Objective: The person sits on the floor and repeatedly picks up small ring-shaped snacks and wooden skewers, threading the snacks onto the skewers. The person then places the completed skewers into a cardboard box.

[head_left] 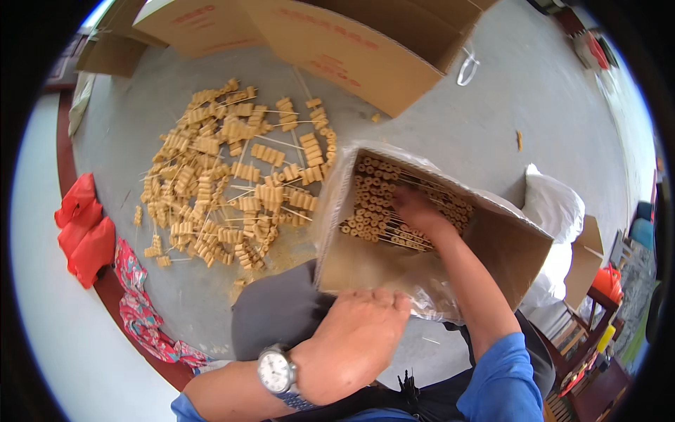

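Floor (492,119) of grey concrete carries a wide heap of skewers (232,183) at the left. Beside it, a tilted cardboard box (506,246) rests against the knee. The left hand (358,337) curls closed over the box's near rim. The right hand (415,207) lies inside on the packed skewers (373,204), fingers spread, its grip unclear.

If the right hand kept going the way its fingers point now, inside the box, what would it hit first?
The right hand already rests on the skewered beige pieces stacked in the cardboard box; pushing on, it would press into them, probably before the box's far wall.
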### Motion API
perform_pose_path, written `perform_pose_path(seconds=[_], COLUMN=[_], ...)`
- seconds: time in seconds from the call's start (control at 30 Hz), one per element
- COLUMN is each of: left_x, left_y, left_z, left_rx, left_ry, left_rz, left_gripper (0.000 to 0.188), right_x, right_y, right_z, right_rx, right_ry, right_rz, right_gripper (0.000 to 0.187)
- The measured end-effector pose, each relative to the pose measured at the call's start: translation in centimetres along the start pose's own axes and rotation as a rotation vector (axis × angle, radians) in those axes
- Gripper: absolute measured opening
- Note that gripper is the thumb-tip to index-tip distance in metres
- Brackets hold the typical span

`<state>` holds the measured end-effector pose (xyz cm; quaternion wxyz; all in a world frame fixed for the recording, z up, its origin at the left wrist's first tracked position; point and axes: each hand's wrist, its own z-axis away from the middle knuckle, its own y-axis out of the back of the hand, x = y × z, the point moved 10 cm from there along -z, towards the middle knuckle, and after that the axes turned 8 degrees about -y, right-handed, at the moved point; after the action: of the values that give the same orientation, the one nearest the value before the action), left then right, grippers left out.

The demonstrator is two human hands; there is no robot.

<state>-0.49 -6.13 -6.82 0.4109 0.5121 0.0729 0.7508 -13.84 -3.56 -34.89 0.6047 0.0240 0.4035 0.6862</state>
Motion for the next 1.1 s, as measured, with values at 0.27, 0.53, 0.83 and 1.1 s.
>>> perform_pose_path(seconds=[0.27, 0.53, 0.83, 1.1], left_x=[0.9, -23.7, -39.3, -43.5], left_y=[6.2, 6.0, -3.1, -4.0], left_z=[3.2, 13.0, 12.7, 6.6], left_rx=[0.41, 0.769, 0.558, 0.133], left_ry=[-0.221, 0.461, 0.596, 0.624], left_rz=[0.241, 0.333, -0.285, -0.305], left_gripper=[0.038, 0.045, 0.07, 0.055], right_x=[-4.2, -5.1, -2.0, -3.8], right_y=[8.1, 14.9, 11.3, 9.9], right_z=[7.7, 21.7, 28.6, 26.8], right_rx=[-0.064, -0.078, -0.085, -0.14], right_ry=[0.039, -0.14, -0.269, -0.296], right_rz=[-0.031, -0.002, -0.282, -0.165], right_gripper=[0.025, 0.024, 0.021, 0.018])
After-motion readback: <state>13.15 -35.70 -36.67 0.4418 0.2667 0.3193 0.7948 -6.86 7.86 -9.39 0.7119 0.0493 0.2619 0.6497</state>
